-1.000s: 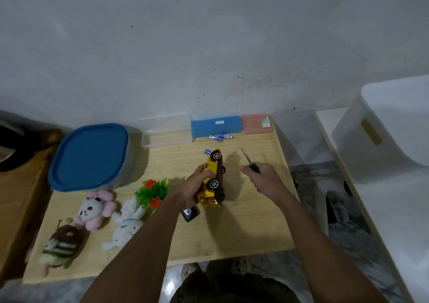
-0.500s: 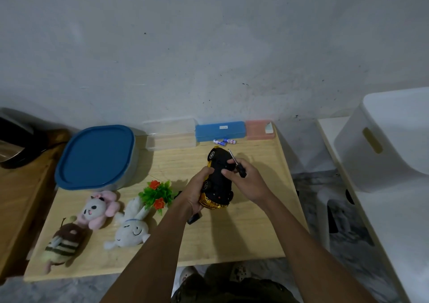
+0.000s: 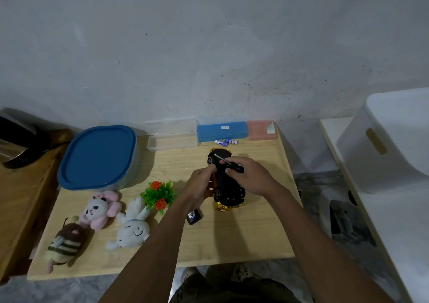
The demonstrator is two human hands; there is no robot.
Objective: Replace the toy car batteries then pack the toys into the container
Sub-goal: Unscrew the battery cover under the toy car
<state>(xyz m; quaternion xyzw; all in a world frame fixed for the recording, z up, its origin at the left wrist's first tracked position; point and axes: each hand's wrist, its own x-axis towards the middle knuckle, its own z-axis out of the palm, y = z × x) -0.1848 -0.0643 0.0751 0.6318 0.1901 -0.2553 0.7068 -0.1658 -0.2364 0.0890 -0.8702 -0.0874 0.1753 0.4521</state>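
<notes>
On the wooden table [image 3: 255,237], the left hand [image 3: 199,184] grips the upturned toy car [image 3: 226,182] while the right hand [image 3: 251,178] pinches a screwdriver [image 3: 228,162] over its underside.

I rolled the toy car [image 3: 226,182] belly-up and laid the screwdriver [image 3: 228,162] across its underside.

We see the gold toy car [image 3: 226,184] flipped, black underside up; batteries [image 3: 226,142] lie beyond it, plush toys [image 3: 97,219] left, the blue-lidded container [image 3: 97,156] behind them.
</notes>
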